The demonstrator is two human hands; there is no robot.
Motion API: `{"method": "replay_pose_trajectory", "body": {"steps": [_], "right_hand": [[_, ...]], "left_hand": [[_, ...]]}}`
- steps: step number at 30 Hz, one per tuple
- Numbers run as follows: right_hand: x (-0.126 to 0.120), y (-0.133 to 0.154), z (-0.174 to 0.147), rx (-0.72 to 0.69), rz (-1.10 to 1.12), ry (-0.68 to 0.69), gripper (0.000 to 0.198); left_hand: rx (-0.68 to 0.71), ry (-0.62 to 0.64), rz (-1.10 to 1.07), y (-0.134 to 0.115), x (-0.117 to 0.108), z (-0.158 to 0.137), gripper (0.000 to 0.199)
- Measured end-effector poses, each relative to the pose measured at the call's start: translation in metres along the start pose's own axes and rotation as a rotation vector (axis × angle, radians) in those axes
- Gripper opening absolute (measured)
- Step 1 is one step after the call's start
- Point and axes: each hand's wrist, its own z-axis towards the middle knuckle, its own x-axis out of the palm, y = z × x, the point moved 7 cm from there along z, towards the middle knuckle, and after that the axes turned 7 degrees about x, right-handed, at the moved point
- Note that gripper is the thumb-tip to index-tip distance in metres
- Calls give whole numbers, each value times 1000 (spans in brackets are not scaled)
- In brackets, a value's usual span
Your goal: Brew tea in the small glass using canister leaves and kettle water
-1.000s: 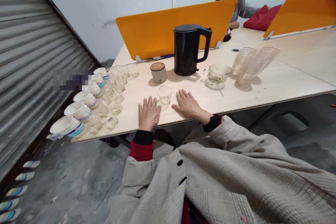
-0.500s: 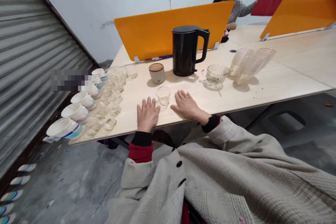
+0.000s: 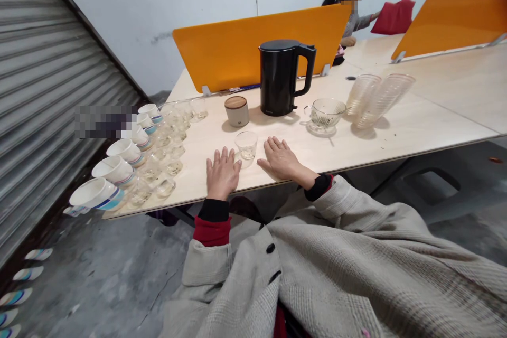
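My left hand [image 3: 223,173] lies flat on the pale wooden table [image 3: 206,132], fingers stretched out and holding nothing. My right hand [image 3: 282,158] rests flat there too, its fingers pointing up and left. Between them, a little beyond, stands a small clear cup [image 3: 247,146] with some dark specks low in it. Behind that cup are a grey canister [image 3: 236,112] with a wooden lid and a black electric kettle [image 3: 278,79]. A ribbed glass cup [image 3: 327,113] with a handle sits on a glass saucer, beyond my right hand.
Two leaning stacks of clear plastic cups [image 3: 383,99] stand at the right. Along the table's left edge are several white paper cups [image 3: 113,169] and several small clear cups [image 3: 164,184]. Orange dividers [image 3: 222,55] line the back, where a person [image 3: 354,21] holds a red cloth [image 3: 394,17].
Behind the divider, the person's red cloth has moved down and slightly left. My hands and the things on the table have stayed in place.
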Motion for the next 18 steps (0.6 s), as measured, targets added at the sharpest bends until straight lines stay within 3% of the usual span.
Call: {"method": "replay_pose_trajectory", "body": {"steps": [18], "right_hand": [[0,-1,0,-2,4,-5,81]], "left_hand": [[-2,-2,18,1,1,0,66]]}}
